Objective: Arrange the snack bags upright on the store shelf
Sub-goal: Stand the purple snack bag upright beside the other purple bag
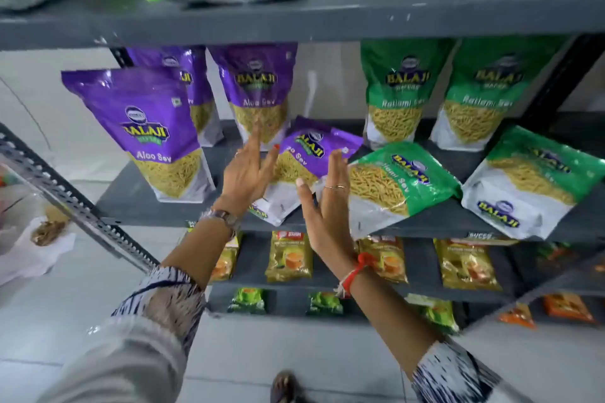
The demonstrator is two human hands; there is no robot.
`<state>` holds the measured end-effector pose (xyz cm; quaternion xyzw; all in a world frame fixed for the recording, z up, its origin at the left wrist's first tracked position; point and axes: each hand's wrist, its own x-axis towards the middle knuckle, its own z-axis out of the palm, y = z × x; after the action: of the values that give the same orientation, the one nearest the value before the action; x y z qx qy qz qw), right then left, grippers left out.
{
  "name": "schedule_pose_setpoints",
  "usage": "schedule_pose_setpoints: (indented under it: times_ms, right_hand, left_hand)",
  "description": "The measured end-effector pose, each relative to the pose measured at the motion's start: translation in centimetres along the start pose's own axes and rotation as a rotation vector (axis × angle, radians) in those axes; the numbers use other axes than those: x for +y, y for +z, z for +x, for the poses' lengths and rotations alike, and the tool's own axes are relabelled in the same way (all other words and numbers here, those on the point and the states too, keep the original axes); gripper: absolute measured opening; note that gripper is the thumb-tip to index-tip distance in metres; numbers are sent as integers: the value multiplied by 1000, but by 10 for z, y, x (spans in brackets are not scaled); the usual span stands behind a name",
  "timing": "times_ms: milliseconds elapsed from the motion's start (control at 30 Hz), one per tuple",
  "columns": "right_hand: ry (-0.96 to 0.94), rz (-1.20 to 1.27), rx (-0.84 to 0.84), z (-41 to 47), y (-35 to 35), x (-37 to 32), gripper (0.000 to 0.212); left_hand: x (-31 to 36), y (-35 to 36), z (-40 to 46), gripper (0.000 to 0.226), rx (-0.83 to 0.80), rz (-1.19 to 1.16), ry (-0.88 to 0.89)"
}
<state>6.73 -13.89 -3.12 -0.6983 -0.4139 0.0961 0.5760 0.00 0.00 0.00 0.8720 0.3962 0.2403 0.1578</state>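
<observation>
Standing upright at the left front of the grey metal shelf [154,206], a glossy purple Balaji "Aloo Sev" pouch [144,131] shows yellow sev through its clear window; two more purple Aloo Sev pouches [258,88] stand behind. Left hand [248,173], open with fingers spread, watch on wrist, hovers at the fallen purple pouch [304,157], which lies flat, long axis slanted, top toward upper right, bottom seal toward the shelf edge. Right hand [322,203], also open, ring on finger, red thread on wrist, grasps nothing. Right of it, two green "Ratlami Sev" pouches [393,180] lie tilted at the front; two upright green ones [399,91] stand at the back.
</observation>
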Motion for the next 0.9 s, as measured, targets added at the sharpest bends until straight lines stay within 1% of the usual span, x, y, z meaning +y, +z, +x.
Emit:
schedule_pose_setpoints:
  times_ms: [33,67,167,233,300,367,433,500,533,633,700,733,800,833,900]
  right_hand:
    - [99,94,-7,-1,12,3,71]
    - [175,135,-17,0,20,2,67]
    - [463,270,20,7,48,15,48]
    - [675,378,62,21,64,28,47]
    - [820,479,116,35,81,47,48]
    - [853,520,215,45,94,76,38]
    - [869,517,313,49,93,73,25]
    - [913,567,401,50,88,61,26]
    - [945,608,418,50,85,59,27]
    - [1047,748,392,45,76,61,22]
    - [1034,814,385,41,70,63,11]
    - [1011,848,382,38,69,65,11]
    - [959,897,368,33,66,67,25]
    - [940,902,360,31,63,66,24]
    - [908,900,315,27,57,61,12]
  left_hand:
    - [-8,3,8,62,-67,73,-43]
    - [-12,5,15,61,-117,133,-52]
    - [-38,13,40,68,-326,179,-117]
    - [-51,19,49,64,-404,124,-231]
    - [-64,23,60,53,-431,-20,-353]
    - [-71,27,68,45,-450,-235,-404]
    - [-69,26,70,37,-454,-419,-420]
    - [-68,28,72,35,-462,-506,-417]
    - [-69,28,71,35,-460,-534,-423]
    - [-76,31,65,35,-410,-638,-489]
    - [-78,33,57,31,-368,-803,-568]
    - [-76,31,50,25,-350,-860,-583]
    - [-69,25,35,30,-326,-923,-565]
    - [-64,21,26,29,-314,-933,-542]
    - [-63,15,9,17,-265,-988,-502]
